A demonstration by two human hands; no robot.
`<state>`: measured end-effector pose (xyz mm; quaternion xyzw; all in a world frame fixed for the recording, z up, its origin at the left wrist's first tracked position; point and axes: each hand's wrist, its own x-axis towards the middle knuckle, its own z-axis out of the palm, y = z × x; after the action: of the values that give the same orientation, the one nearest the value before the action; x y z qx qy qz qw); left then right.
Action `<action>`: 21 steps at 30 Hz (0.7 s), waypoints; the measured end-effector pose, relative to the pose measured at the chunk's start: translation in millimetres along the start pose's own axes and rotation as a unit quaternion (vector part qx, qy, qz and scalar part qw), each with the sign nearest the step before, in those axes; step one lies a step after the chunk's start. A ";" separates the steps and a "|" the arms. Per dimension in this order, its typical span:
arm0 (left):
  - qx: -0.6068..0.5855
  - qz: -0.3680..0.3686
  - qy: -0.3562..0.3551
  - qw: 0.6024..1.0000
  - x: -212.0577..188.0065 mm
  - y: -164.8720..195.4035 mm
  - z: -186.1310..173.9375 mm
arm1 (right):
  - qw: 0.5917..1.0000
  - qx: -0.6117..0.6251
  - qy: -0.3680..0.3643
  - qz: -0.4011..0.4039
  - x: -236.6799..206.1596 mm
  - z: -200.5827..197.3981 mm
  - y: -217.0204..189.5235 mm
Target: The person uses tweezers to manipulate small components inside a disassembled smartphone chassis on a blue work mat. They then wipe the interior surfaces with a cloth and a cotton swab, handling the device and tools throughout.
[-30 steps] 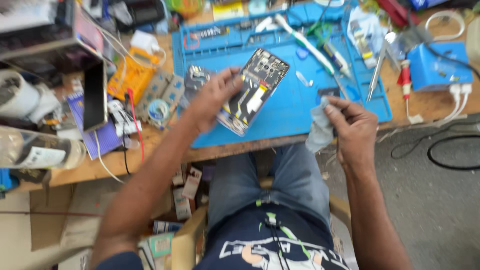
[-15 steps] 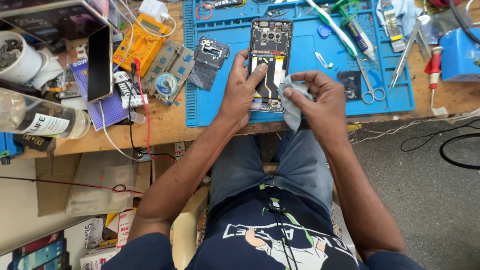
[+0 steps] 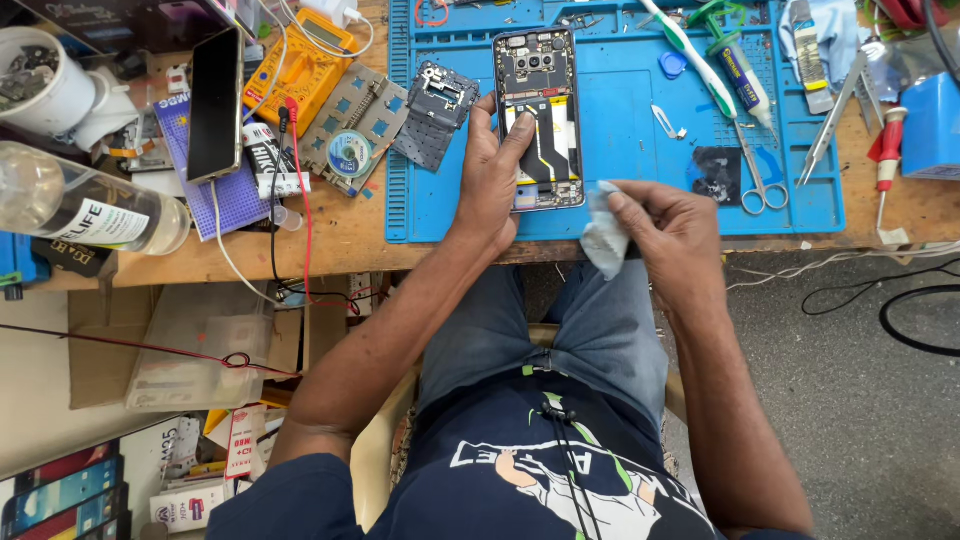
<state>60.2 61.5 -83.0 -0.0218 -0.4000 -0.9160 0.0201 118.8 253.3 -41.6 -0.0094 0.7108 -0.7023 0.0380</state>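
phone [image 3: 541,118]: back cover off, flat on blue mat [image 3: 620,205], near mat's front edge
left hand [image 3: 492,172]: grasping phone's left side, forefinger across its middle
right hand [image 3: 668,220]: pinching pale cloth [image 3: 604,238] at front edge of the mat, just right of phone
scissors [image 3: 758,172]: on mat, right of cloth

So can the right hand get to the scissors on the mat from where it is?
Probably yes: the right hand holds a cloth, but the scissors lie just beyond it on the blue mat, nothing between.

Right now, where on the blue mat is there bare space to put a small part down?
Bare mat lies between the opened phone and the scissors, apart from a small clip. Another patch lies below the black cover, beside the left hand. The top right edge is crowded with tools.
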 end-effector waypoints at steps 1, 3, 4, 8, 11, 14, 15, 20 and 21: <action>-0.001 0.013 -0.003 1.000 -0.5 -2.2 1.9 | 1.000 0.000 -0.012 0.013 0.7 3.7 -1.0; -0.002 0.038 -0.009 0.999 -1.8 -3.5 6.0 | 0.999 0.013 -0.036 0.015 1.9 9.5 -3.7; 0.022 0.044 -0.025 0.998 -2.5 -0.7 6.7 | 0.998 0.019 -0.048 0.018 1.8 10.1 -5.6; 0.013 0.037 -0.098 0.994 -9.9 30.0 0.6 | 0.909 -0.323 0.029 -0.261 -0.7 -2.9 -17.5; -0.167 -0.012 -0.138 0.976 -23.1 49.5 -4.3 | 0.815 -0.432 0.029 -0.385 0.9 -11.8 -27.0; -0.196 -0.051 -0.079 0.976 -24.9 54.2 -5.7 | 0.793 -0.448 0.000 -0.412 7.8 -15.7 -29.2; -0.174 -0.063 -0.040 0.982 -25.0 53.8 -6.3 | 0.826 -0.411 -0.008 -0.386 8.5 -19.0 -26.6; -0.231 -0.002 -0.032 0.972 -26.1 75.2 -25.0 | 0.933 -0.229 0.120 -0.252 -2.2 -63.8 -0.1; -0.234 0.020 -0.026 0.972 -29.8 86.1 -31.4 | 0.942 -0.207 0.142 -0.223 -5.2 -71.9 3.8</action>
<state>93.9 -19.4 -43.0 -0.0575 -0.1748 -0.9827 0.0227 119.3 325.5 -44.4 -0.0752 0.8183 -0.5240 -0.2239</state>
